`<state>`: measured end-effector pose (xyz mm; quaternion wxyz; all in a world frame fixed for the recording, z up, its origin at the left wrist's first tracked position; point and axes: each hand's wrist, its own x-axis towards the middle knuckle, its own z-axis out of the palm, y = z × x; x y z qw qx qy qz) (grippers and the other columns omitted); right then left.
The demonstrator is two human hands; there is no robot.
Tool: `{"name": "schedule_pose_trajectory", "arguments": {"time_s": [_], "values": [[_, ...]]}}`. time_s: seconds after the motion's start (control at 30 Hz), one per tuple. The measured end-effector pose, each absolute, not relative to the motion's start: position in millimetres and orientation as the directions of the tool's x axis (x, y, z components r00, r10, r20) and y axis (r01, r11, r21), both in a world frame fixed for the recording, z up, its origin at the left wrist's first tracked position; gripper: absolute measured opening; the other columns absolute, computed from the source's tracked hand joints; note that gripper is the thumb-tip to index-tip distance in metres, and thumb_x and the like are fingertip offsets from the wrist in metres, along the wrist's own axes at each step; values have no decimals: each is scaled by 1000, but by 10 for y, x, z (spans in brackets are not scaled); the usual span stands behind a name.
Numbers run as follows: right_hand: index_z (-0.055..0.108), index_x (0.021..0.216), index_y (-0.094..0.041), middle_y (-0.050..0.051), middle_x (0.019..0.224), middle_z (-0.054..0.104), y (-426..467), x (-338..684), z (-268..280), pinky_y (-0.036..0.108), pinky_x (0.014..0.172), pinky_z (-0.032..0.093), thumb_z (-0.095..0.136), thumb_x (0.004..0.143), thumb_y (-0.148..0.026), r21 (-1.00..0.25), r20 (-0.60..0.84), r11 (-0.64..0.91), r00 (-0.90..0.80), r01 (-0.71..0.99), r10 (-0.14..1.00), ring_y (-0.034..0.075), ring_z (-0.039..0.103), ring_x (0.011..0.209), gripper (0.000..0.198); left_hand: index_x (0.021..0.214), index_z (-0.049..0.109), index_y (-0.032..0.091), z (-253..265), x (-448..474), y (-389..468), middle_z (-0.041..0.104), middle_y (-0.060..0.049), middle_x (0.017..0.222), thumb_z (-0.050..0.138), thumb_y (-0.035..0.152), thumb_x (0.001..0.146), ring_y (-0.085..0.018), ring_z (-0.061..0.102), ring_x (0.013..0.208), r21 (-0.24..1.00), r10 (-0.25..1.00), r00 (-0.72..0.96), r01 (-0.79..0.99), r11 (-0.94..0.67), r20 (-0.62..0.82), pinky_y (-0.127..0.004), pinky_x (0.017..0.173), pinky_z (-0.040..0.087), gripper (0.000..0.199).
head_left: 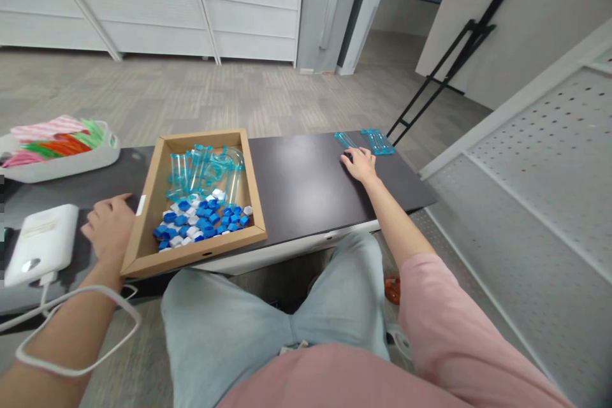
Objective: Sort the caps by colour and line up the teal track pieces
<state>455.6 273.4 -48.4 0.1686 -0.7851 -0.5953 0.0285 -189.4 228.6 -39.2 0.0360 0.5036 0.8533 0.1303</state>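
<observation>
My left hand [109, 224] rests on the dark tabletop, just left of a shallow cardboard box [261, 211], its fingers spread. Inside the box, clear blue plastic pieces [203, 169] lie at the back, and blue and white hexagonal pieces [203, 222] are heaped at the front. Farther right, my right hand [360, 164] is low over the table with its thumb and fingers apart; a small dark patch shows between them. Just beyond its fingertips lies a narrow clear blue plastic piece [345, 139]. Several similar blue pieces [378, 141] sit side by side at the far right corner.
A white basket [62, 167] of colourful striped and plain items stands at the back left. Near my left hand is a white power bank [44, 242]; its white cable [79, 371] loops over my left forearm. A perforated white panel [540, 159] borders the table's right side.
</observation>
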Motion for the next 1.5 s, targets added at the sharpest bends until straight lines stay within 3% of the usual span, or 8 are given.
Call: {"name": "schedule_pose_trajectory", "arguments": {"time_s": [0.13, 0.33, 0.5, 0.73, 0.87, 1.03, 1.27, 1.5], "values": [[80, 156, -24, 17, 181, 70, 2782, 4715, -426, 72, 141, 37, 63, 118, -46, -280, 126, -282, 327, 917, 937, 46, 44, 172, 47, 176, 58, 52, -397, -1870, 2325, 64, -12, 180, 31, 22, 111, -36, 58, 166, 186, 848, -523, 845, 501, 90, -58, 127, 53, 76], [83, 154, -23, 23, 190, 52, 2793, 4615, -448, 76, 138, 40, 66, 116, -46, -312, 291, -254, 346, 915, 892, 51, 38, 176, 47, 170, 67, 12, -277, -1766, 2307, 64, -32, 168, 30, 20, 121, -45, 63, 155, 111, 884, -460, 886, 451, 85, -56, 122, 53, 61], [81, 150, -24, 26, 166, 68, 3038, 3842, -280, 73, 128, 48, 67, 113, -44, -368, 426, 77, 94, 927, 900, 50, 59, 157, 44, 172, 63, 6, -212, -1767, 2265, 61, -35, 169, 35, 21, 125, -45, 61, 155, 176, 912, -406, 904, 390, 61, -56, 124, 49, 57], [79, 149, -23, 18, 146, 82, 3287, 1843, 41, 58, 124, 50, 63, 117, -40, -415, 329, 524, -414, 744, 849, 39, 73, 139, 40, 168, 69, 13, -287, -1747, 2281, 68, -31, 162, 48, 21, 121, -44, 65, 154, 151, 898, -418, 905, 398, 137, -50, 120, 52, 52], [76, 154, -18, 22, 158, 76, 3419, 1088, -10, 63, 131, 46, 81, 109, -46, -308, 184, 471, -434, 827, 882, 47, 66, 153, 53, 166, 71, 14, -310, -1722, 2294, 69, -30, 164, 52, 23, 119, -44, 65, 155, 172, 894, -422, 902, 396, 151, -53, 124, 52, 51], [75, 146, -14, 25, 155, 73, 3520, 886, -101, 64, 126, 54, 95, 97, -56, -274, 103, 402, -389, 874, 916, 49, 72, 144, 67, 165, 72, 15, -342, -1723, 2310, 69, -29, 163, 53, 23, 118, -44, 65, 155, 205, 895, -415, 902, 381, 166, -54, 126, 52, 51], [77, 127, -24, 13, 141, 77, 3664, 1035, -213, 53, 122, 62, 75, 104, -27, -506, 236, 440, -372, 741, 898, 35, 75, 133, 24, 165, 71, 14, -359, -1727, 2317, 67, -30, 165, 52, 26, 118, -46, 63, 155, 233, 900, -403, 903, 362, 165, -58, 128, 50, 52], [66, 162, -16, 22, 160, 70, 3571, 1153, -109, 53, 118, 63, 67, 95, -10, -492, 299, 450, -340, 745, 891, 36, 75, 135, 67, 168, 68, 13, -323, -1721, 2310, 65, -31, 168, 49, 30, 120, -47, 61, 157, 235, 906, -401, 901, 364, 136, -58, 129, 49, 54]]}}
